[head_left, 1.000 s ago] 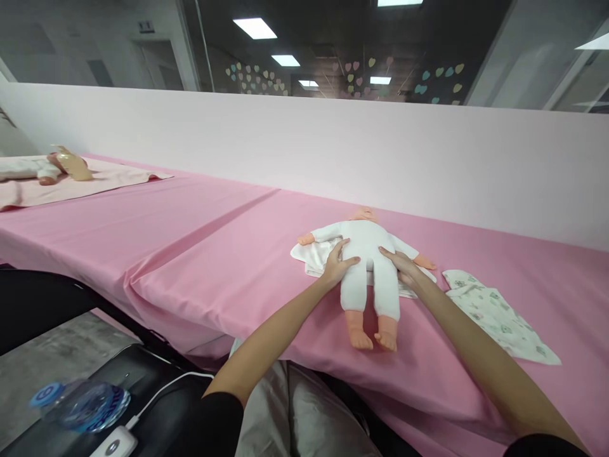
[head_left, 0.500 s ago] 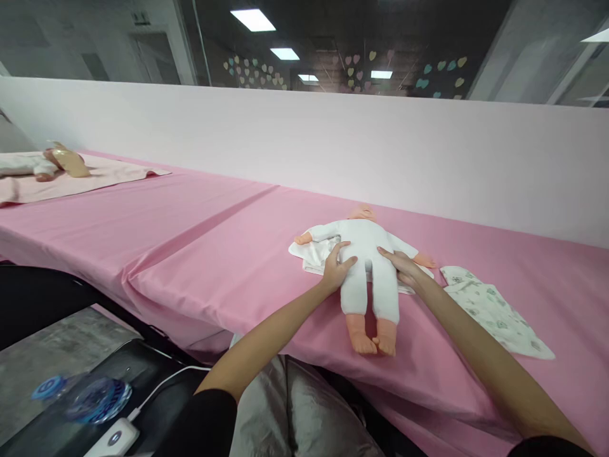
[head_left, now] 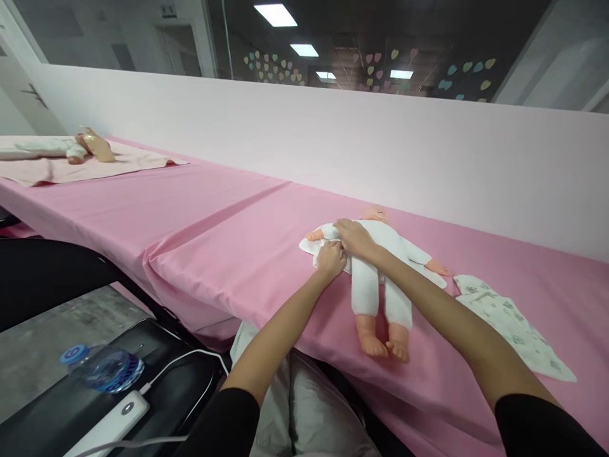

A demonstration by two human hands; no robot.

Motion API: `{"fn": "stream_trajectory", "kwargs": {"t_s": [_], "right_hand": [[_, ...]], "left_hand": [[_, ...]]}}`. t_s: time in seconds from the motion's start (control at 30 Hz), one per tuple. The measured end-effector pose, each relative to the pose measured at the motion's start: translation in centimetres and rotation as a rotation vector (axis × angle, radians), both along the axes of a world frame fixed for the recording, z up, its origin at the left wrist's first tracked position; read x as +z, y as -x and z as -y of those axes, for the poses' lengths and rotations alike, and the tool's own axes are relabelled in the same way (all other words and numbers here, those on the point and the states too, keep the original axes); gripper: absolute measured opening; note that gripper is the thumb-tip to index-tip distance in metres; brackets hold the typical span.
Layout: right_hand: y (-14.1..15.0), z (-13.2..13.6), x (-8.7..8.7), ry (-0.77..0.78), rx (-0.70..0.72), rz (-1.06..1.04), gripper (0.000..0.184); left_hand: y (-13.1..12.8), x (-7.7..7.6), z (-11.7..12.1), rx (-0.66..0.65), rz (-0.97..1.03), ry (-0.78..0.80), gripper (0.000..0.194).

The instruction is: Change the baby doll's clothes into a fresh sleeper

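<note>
Stretching from the left edge to the lower right of the frame, a pink-covered table (head_left: pixel 228 241) is backed by a white wall (head_left: pixel 304 133), and above that a dark glass panel (head_left: pixel 361 25) is seen along the top. At the lower left a black seat (head_left: pixel 181 397) is placed beside the table. At the upper left a pale cloth (head_left: pixel 117 167) is spread. Right of the frame's centre a doll (head_left: pixel 390 244) in white clothing is laid on the table, its head toward the wall and its bare feet toward the bottom of the frame; its middle is partly covered by the right forearm (head_left: pixel 428 298). On the pale cloth a second doll (head_left: pixel 42 150) is laid. A patterned cloth (head_left: pixel 511 324) is placed at the right, and a white cloth (head_left: pixel 308 245) is partly covered by the first doll. On the seat a white power strip (head_left: pixel 111 422) and a clear bottle (head_left: pixel 107 368) with a blue cap are laid, the bottle on its side; its liquid level cannot be made out. By the second doll's head a pump bottle (head_left: pixel 99 148) is tilted; whether its yellowish tint is given by the contents cannot be told. The right hand (head_left: pixel 354 239) is rested on the doll's trunk, fingers bent, and the left hand (head_left: pixel 332 259) is held just beside, fingers curled in; whether anything is pinched by either cannot be told.
</note>
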State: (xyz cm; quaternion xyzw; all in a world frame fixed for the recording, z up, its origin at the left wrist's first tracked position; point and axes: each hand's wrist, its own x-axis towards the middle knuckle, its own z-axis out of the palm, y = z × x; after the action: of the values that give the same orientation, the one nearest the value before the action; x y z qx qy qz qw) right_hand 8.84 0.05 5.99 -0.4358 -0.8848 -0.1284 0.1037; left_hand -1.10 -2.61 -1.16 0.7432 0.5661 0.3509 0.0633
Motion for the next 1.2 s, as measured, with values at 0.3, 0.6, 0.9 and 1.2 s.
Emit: {"fn": "stream_trajectory", "kwargs": {"t_s": [0.3, 0.6, 0.9, 1.2], "right_hand": [[1.3, -7.4, -1.2, 0.098, -0.101, 0.097, 0.032], [-3.6, -8.2, -1.1, 0.382, -0.141, -1.356, 0.039], [-3.1, -8.2, -1.4, 0.180, 0.072, -1.545, 0.041], [-0.4, -5.9, -1.6, 0.039, -0.154, -0.730, 0.022]], "left_hand": [[0.7, -0.3, -0.6, 0.021, -0.293, 0.073, 0.031], [-0.1, 2.0, -4.5, 0.173, -0.400, 0.221, 0.034], [-1.0, 2.8, -9.8, 0.580, -0.264, 0.355, 0.057], [3.2, 8.9, -11.2, 0.372, -0.178, 0.385, 0.031]]}}
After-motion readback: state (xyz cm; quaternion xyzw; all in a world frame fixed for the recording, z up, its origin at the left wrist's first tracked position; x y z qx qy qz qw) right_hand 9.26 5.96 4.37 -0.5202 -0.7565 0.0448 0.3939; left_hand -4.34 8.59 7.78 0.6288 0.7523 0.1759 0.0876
